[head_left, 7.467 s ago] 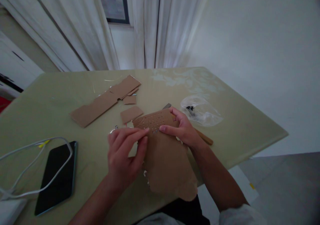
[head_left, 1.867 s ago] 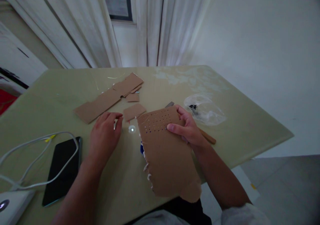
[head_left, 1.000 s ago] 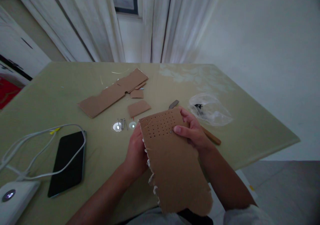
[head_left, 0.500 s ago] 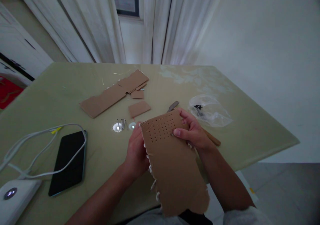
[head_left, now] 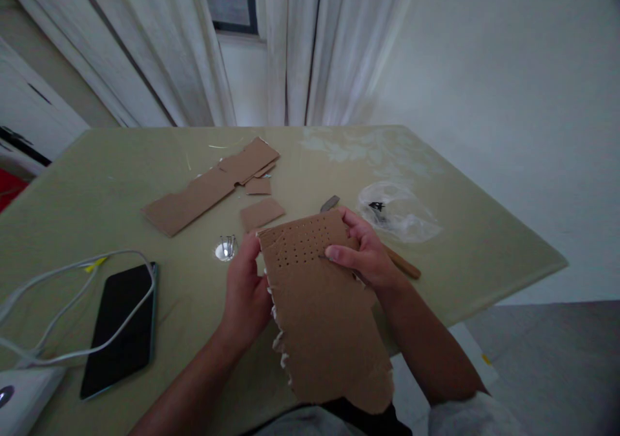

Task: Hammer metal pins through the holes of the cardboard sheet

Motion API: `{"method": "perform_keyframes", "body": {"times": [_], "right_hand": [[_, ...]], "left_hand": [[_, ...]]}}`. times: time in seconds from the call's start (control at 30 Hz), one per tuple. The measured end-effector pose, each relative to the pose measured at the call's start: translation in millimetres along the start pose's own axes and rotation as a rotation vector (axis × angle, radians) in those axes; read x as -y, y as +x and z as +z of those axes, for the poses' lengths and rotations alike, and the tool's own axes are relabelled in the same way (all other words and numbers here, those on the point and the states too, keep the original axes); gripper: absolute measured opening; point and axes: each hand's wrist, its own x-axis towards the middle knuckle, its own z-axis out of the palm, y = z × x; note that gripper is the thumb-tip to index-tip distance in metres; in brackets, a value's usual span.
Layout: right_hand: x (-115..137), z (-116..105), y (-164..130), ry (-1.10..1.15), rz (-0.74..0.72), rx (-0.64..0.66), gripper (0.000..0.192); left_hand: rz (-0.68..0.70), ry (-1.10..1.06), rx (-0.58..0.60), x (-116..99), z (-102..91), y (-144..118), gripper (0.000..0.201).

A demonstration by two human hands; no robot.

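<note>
Both hands hold a torn card [head_left: 324, 320] tilted up over the near edge of the table [head_left: 465, 255], above the person's lap. The card's upper part is pierced with rows of small holes, and its left and bottom edges are ragged, with white shreds hanging from the left side. The left hand [head_left: 247, 290] grips the card's left edge just below the holes; its fingers curl behind the card and are hidden, so how they lie there cannot be told, while the thumb side shows along the edge. The right hand [head_left: 365, 255] clasps the upper right corner, thumb pressed flat on the front beside the holes and the other fingers wrapped over the top edge and behind. On the table just left of the left hand lies a small shiny disc [head_left: 224, 250] with a few thin metal pins on it. Beyond it lie a small card scrap [head_left: 262, 214], a smaller scrap [head_left: 258, 186] and a long card strip [head_left: 210, 185]. Behind the right hand a tool with a wooden handle [head_left: 404, 267] lies on the table, its metal tip [head_left: 330, 203] showing past the card's top. A clear bag [head_left: 397, 213] with something dark inside lies near to the right. At the left lie a phone [head_left: 119, 329] crossed by a white cable [head_left: 72, 313].
</note>
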Motion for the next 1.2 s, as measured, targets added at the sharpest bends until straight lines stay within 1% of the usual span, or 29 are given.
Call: {"method": "perform_keyframes", "body": {"times": [0.07,0.1,0.13,0.17,0.2,0.23,0.27,0.3,0.37,0.5,0.63,0.73,0.8,0.87,0.9,0.97,1.0,1.03,1.07,1.13,1.2], "right_hand": [[1.2,-0.1,0.5,-0.024,-0.025,-0.056,0.054],[1.6,-0.4,1.0,-0.049,-0.030,-0.077,0.053],[1.9,-0.7,1.7,-0.075,-0.035,-0.090,0.051],[2.1,-0.9,2.3,-0.099,-0.040,-0.096,0.049],[2.2,-1.0,3.0,-0.118,-0.044,-0.093,0.048],[2.2,-0.8,3.6,-0.134,-0.051,-0.084,0.048],[2.2,-0.3,4.0,-0.151,-0.060,-0.076,0.048],[2.3,0.3,4.3,-0.171,-0.072,-0.070,0.048],[2.7,2.0,4.5,-0.222,-0.095,-0.074,0.049],[4.0,5.6,4.4,-0.285,-0.097,-0.080,0.048],[3.6,8.3,5.5,-0.260,-0.093,-0.013,0.045],[0.5,9.0,6.9,-0.262,-0.083,-0.001,0.047],[-1.9,8.6,7.8,-0.250,-0.061,0.001,0.049],[-3.5,7.8,8.3,-0.215,-0.050,0.001,0.050],[-3.8,7.4,8.3,-0.193,-0.048,-0.010,0.050],[-3.6,6.5,7.7,-0.141,-0.050,-0.045,0.049],[-3.5,6.1,7.1,-0.110,-0.052,-0.058,0.050],[-3.3,5.7,6.4,-0.080,-0.052,-0.066,0.052],[-3.3,5.3,5.6,-0.053,-0.052,-0.068,0.053],[-3.7,4.4,4.0,-0.026,-0.051,-0.064,0.055],[-4.5,3.7,2.6,-0.025,-0.047,-0.069,0.054]], "left_hand": [[-0.062,0.035,-0.185,-0.8,-4.5,5.5,0.021],[-0.041,0.069,-0.283,-2.2,-6.8,6.7,0.021],[0.023,0.114,-0.347,-4.4,-8.8,6.7,0.020],[0.120,0.171,-0.359,-7.4,-10.2,5.7,0.016],[0.236,0.232,-0.318,-10.9,-10.9,3.8,0.013],[0.352,0.287,-0.242,-14.7,-10.7,1.4,0.012],[0.444,0.328,-0.151,-18.3,-9.7,-1.1,0.016],[0.499,0.351,-0.077,-21.3,-8.0,-3.4,0.021],[0.524,0.360,0.007,-24.4,-3.7,-6.7,0.026],[0.478,0.360,0.025,-18.7,0.1,-7.2,0.018],[0.536,0.375,0.042,-12.5,-2.3,-6.1,0.020],[0.612,0.266,0.068,-17.0,-2.8,-7.8,0.023],[0.628,0.159,0.076,-22.2,-3.0,-9.2,0.021],[0.583,0.111,0.039,-25.1,-4.7,-8.6,0.020],[0.534,0.108,-0.005,-24.8,-6.6,-6.6,0.018],[0.379,0.124,-0.152,-20.1,-12.8,1.4,0.012],[0.273,0.137,-0.233,-15.9,-17.1,7.4,0.006],[0.152,0.179,-0.291,-10.8,-22.2,14.4,0.007],[0.047,0.242,-0.306,-5.1,-27.7,21.9,0.013],[-0.089,0.389,-0.219,6.9,-39.1,36.1,0.023],[-0.140,0.600,-0.111,18.7,-49.5,46.1,0.032]]}}
